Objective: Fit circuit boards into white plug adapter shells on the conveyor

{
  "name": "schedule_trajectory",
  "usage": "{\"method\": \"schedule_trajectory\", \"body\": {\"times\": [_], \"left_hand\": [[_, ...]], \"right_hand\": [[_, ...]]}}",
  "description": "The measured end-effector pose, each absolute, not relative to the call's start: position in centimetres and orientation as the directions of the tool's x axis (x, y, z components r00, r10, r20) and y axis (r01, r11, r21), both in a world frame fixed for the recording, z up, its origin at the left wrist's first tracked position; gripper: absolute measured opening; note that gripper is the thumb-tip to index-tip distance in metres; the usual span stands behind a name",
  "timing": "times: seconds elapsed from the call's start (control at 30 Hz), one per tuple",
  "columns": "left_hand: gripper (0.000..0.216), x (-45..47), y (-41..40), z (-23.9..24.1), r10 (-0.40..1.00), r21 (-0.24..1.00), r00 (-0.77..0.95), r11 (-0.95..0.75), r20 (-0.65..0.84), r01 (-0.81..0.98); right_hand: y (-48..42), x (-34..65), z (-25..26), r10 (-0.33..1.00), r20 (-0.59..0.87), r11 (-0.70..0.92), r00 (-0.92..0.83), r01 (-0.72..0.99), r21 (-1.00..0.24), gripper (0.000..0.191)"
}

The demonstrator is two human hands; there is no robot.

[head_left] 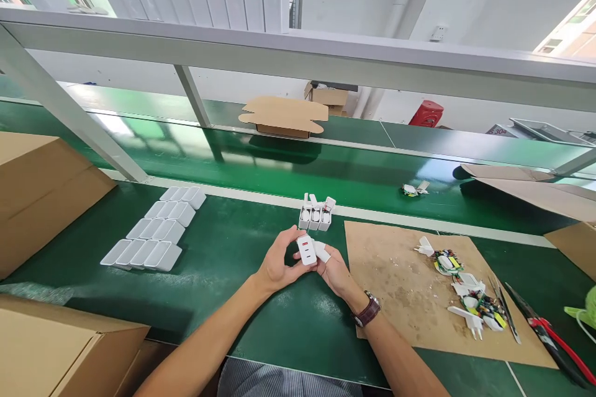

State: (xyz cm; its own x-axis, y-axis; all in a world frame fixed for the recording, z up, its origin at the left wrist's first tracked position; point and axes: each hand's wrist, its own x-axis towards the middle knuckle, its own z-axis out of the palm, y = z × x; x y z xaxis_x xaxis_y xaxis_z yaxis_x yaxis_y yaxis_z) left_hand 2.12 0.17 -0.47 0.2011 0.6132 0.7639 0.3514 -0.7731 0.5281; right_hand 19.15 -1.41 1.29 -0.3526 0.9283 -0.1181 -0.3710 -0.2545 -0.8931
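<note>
Fingers (298, 270) hold a tilted white charger (307, 250), one port red, beside a white piece (321, 250).

From my remote seat I take this for an electronics workshop, probably an assembly line: what looks like a green belt (372, 186) crosses my view. On the near side of the belt I see a bench (218, 298) with rows of white cases (161, 255), bared circuit boards (487, 307), tweezers (505, 307) and pliers (542, 324). Cartons (46, 192) also stand nearer than the belt; a shelf (326, 43) bearing white boxes (209, 0) spans above it.
</note>
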Motion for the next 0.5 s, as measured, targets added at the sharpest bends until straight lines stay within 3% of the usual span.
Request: {"method": "schedule_trajectory", "body": {"times": [0.13, 0.3, 0.4, 0.5], "left_hand": [[0.091, 2.0, 0.3, 0.0, 0.616, 0.514, 0.215, -0.767, 0.758, 0.385], [0.085, 0.7, 1.0, 0.5, 0.688, 0.501, 0.201, -0.669, 0.698, 0.549], [0.078, -0.5, 2.5, 0.2, 0.782, 0.620, 0.075, -0.545, 0.619, 0.565], [0.075, -1.3, 5.0, -0.4, 0.884, 0.789, -0.040, -0.393, 0.465, 0.472]], "right_hand": [[-1.3, 19.3, 1.1, 0.964, -0.093, -0.156, -0.249, -0.247, -0.956, 0.050], [-1.3, 19.4, 0.9, 0.987, 0.104, 0.101, -0.121, -0.036, -0.994, 0.042], [-1.5, 19.6, 0.7, 0.957, 0.243, 0.263, -0.159, 0.121, -0.957, 0.034], [-1.6, 19.9, 0.3, 0.888, 0.396, 0.456, -0.233, 0.344, -0.821, 0.028]]}}
